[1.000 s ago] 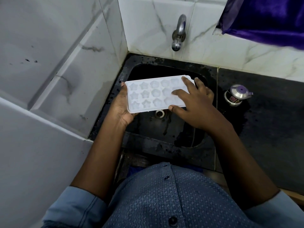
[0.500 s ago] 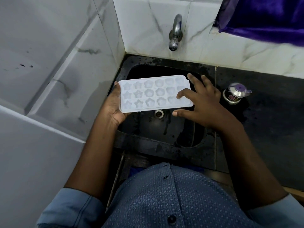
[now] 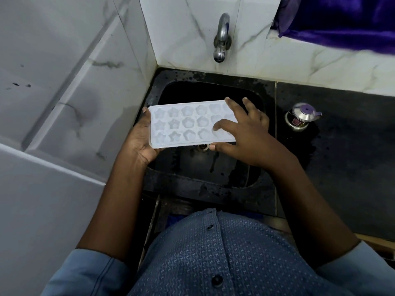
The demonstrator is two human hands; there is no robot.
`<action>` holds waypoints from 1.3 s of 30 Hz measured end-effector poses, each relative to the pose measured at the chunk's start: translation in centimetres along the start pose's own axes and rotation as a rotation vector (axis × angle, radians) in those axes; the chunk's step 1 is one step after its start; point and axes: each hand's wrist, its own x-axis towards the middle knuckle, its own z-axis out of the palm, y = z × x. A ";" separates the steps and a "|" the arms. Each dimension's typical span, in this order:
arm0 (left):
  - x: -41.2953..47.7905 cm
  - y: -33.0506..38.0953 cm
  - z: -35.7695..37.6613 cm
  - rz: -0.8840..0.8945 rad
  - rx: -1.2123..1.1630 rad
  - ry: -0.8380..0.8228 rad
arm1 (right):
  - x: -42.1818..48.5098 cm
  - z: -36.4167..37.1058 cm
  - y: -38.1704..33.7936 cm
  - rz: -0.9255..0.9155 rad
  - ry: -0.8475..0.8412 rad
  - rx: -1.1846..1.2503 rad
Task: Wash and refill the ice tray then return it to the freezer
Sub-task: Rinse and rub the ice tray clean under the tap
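A white ice tray [image 3: 183,123] with star and flower shaped cells is held flat above the black sink [image 3: 213,180]. My left hand [image 3: 141,142] grips its left end, palm under it and thumb at the edge. My right hand [image 3: 243,133] lies over the tray's right end with fingers spread on the cells and the thumb at its near edge. A metal tap [image 3: 221,39] juts from the tiled wall above the sink; no water runs from it. The drain [image 3: 202,146] shows just below the tray.
A small steel container with a purple lid [image 3: 301,118] stands on the wet black counter [image 3: 342,167] right of the sink. White marble tiled walls close in at the left and back. Purple cloth [image 3: 342,20] hangs at the top right.
My right fingers have rubbed back and forth over the tray's right cells. The tray stays over the sink, held by my left hand.
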 end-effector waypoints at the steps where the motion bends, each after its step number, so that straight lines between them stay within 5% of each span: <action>1: -0.2 0.0 0.1 0.002 0.003 0.011 | 0.1 -0.1 0.1 0.012 0.007 0.003; 39: -1.3 -0.4 0.7 0.025 0.006 0.041 | -0.3 0.5 0.0 0.002 -0.025 0.028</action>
